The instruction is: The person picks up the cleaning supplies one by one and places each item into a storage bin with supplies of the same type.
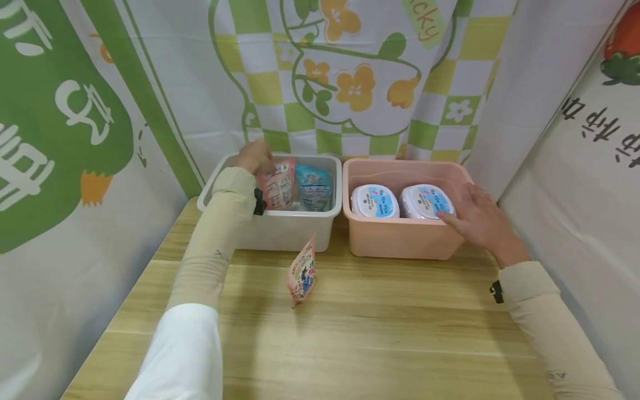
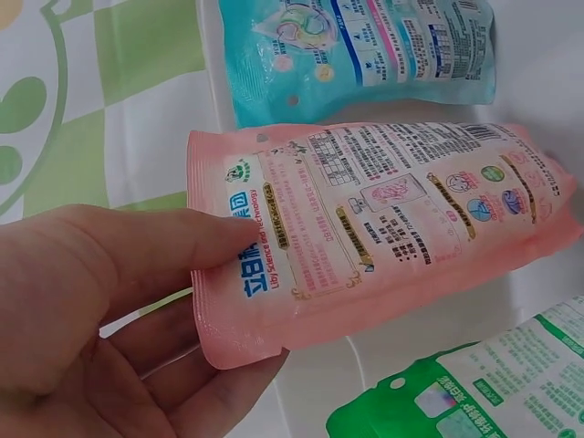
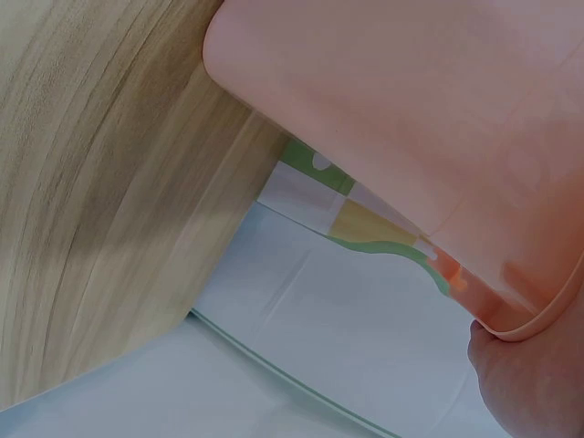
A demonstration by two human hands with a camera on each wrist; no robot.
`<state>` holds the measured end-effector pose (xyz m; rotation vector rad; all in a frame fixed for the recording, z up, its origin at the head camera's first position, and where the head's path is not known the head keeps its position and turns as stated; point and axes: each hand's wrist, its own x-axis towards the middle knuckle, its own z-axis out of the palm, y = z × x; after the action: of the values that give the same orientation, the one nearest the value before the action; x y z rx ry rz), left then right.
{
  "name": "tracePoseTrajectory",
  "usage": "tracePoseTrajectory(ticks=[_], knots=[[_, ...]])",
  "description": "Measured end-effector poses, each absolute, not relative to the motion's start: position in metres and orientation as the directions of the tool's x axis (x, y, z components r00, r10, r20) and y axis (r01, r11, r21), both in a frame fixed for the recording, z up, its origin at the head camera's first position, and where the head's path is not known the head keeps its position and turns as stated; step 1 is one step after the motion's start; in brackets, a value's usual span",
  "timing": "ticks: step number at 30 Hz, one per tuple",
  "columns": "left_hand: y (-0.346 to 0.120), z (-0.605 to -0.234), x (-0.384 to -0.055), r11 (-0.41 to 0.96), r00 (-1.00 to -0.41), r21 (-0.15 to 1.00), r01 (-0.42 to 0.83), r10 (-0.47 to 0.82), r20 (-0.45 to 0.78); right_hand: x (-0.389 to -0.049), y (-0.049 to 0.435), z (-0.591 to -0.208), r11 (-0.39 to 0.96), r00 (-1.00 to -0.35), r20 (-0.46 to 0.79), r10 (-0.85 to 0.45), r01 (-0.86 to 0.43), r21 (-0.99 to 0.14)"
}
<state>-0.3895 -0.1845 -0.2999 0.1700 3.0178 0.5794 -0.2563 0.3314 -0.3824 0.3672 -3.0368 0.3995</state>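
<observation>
My left hand point(image 1: 256, 157) reaches into the white bin point(image 1: 280, 230) and pinches the sealed end of a pink printed pouch point(image 2: 383, 233), thumb on its printed face. Beside that pouch in the bin lies a blue pouch point(image 1: 314, 188). A green pouch point(image 2: 474, 392) shows at the lower right in the left wrist view. My right hand point(image 1: 482, 219) rests on the right rim of the pink bin point(image 1: 400, 239), with its thumb extended over the front corner. Two white tubs point(image 1: 376, 201) with blue-and-white lids sit inside the pink bin.
Another pink pouch point(image 1: 303, 275) stands on the wooden table point(image 1: 380, 328) in front of the white bin. Behind both bins hangs a patterned curtain point(image 1: 360, 83). White printed cloth point(image 1: 585, 183) borders the table on the right, with similar cloth on the left.
</observation>
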Motion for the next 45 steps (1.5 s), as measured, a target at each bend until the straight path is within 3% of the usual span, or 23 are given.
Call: tracePoseTrajectory(ticks=[8, 18, 29, 37, 45], knots=[[-0.183, -0.298, -0.386, 0.94, -0.988, 0.324, 0.11, 0.138, -0.067, -0.258, 0.333, -0.383, 0.937, -0.972, 0.086, -0.221, -0.236, -0.257], [-0.182, -0.298, -0.388, 0.973, -0.972, 0.209, 0.095, 0.136, -0.19, -0.257, 0.332, -0.384, 0.94, -0.978, 0.062, -0.2, -0.209, -0.27], [-0.182, -0.297, -0.389, 0.975, -0.954, 0.221, 0.019, 0.084, -0.289, -0.257, 0.333, -0.385, 0.936, -0.974, 0.079, -0.211, -0.225, -0.27], [-0.186, -0.298, -0.387, 0.977, -0.967, 0.206, 0.056, 0.105, -0.234, -0.258, 0.332, -0.387, 0.941, -0.978, 0.057, -0.202, -0.209, -0.265], [-0.188, -0.273, -0.376, 0.959, -0.965, 0.264, 0.099, 0.157, -0.209, -0.256, 0.332, -0.385, 0.938, -0.974, 0.086, -0.207, -0.223, -0.264]])
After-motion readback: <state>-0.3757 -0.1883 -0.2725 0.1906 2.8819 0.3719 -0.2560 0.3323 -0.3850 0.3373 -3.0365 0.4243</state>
